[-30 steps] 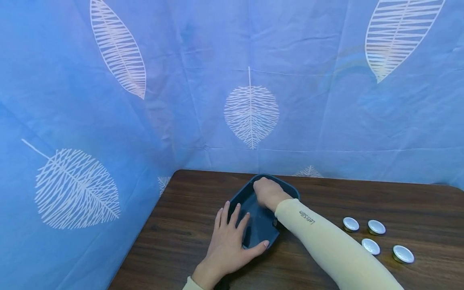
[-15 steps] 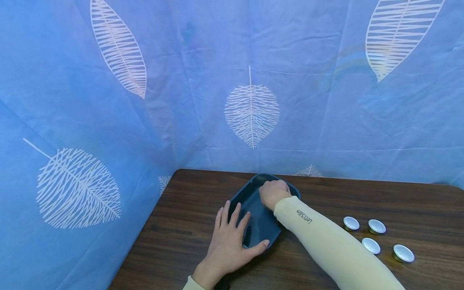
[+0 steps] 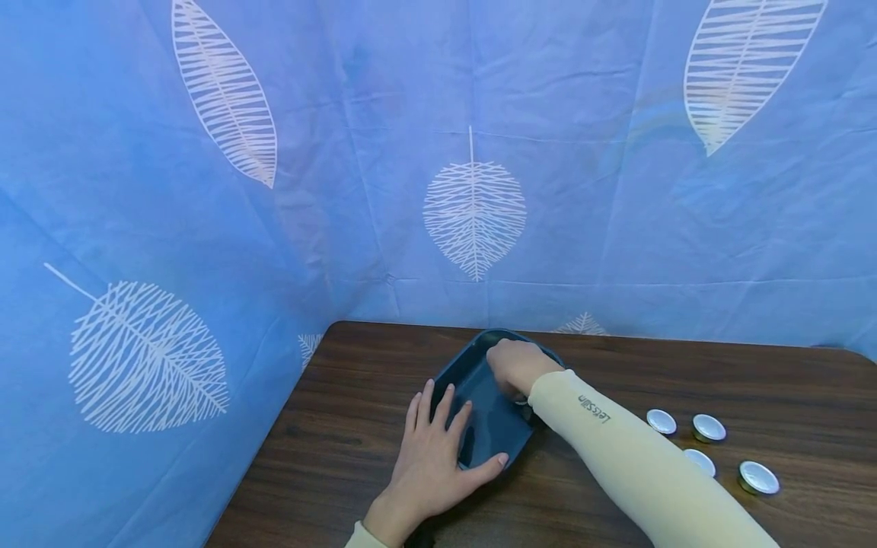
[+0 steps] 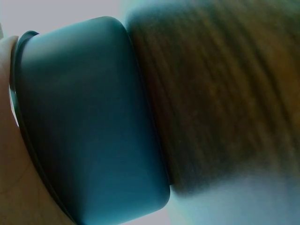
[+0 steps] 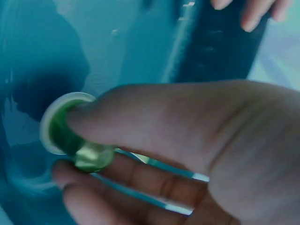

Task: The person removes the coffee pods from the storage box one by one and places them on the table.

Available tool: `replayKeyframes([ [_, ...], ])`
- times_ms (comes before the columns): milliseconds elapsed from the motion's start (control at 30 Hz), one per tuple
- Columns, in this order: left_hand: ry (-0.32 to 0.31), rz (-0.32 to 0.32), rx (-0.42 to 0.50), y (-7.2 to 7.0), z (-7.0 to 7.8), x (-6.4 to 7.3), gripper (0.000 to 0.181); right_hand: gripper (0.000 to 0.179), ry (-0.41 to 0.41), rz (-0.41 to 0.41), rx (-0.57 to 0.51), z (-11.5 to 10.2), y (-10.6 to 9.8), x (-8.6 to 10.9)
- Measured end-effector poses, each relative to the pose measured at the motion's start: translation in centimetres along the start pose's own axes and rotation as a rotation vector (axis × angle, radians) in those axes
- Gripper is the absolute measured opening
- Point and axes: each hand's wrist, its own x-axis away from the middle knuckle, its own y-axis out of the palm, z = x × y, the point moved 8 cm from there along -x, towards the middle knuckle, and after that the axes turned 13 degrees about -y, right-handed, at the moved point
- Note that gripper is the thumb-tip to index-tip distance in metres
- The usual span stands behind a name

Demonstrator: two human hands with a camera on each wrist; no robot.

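Note:
A dark blue-green rectangular tub [image 3: 496, 426] stands on the table. My left hand [image 3: 432, 464] rests at its near left rim, fingers spread and straight, thumb reaching along the near edge. The left wrist view has the tub's outer wall [image 4: 93, 122] close up, with part of the hand at the rim. My right hand [image 3: 514, 365] reaches down inside the tub's far part. In the right wrist view its thumb and fingers pinch a small green cup with a pale rim [image 5: 61, 126], tilted above the tub's floor. The head view hides that cup behind the hand.
Several small cups with white lids [image 3: 759, 478] sit on the right of the dark wooden table [image 3: 329, 426], beside the right forearm sleeve [image 3: 617, 449]. A blue cloth with white leaf prints [image 3: 582, 213] hangs behind the table and at its left.
My right hand first shifts a little right inside the tub, then slightly back left, while its forearm swings a little right. The left hand and the tub stay put.

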Motion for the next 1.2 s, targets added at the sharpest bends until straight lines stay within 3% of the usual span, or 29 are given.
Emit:
replayKeyframes([
  [200,-0.007,-0.007,-0.016,0.2,-0.1,-0.1,0.091,0.013,-0.008,0.054,-0.083,0.4,-0.7,0.6],
  [467,-0.008,-0.012,-0.006,0.1,-0.1,-0.1,0.091,0.035,-0.111,0.177,-0.097,0.6,-1.1,2.1],
  [600,-0.002,0.002,-0.015,0.0,0.0,-0.1,0.091,0.027,-0.127,0.239,-0.103,0.9,-1.2,2.6],
  [800,0.004,0.019,-0.023,0.1,0.0,-0.1,0.091,0.016,-0.155,0.371,-0.208,1.8,-1.2,2.9],
  [1000,0.012,0.032,-0.023,0.1,0.0,-0.1,0.091,0.022,-0.177,0.472,-0.239,1.8,-1.3,3.5],
  [1200,0.006,0.006,-0.014,0.4,-0.2,-0.2,0.092,0.024,-0.188,0.546,-0.229,1.7,-1.1,4.0],
])
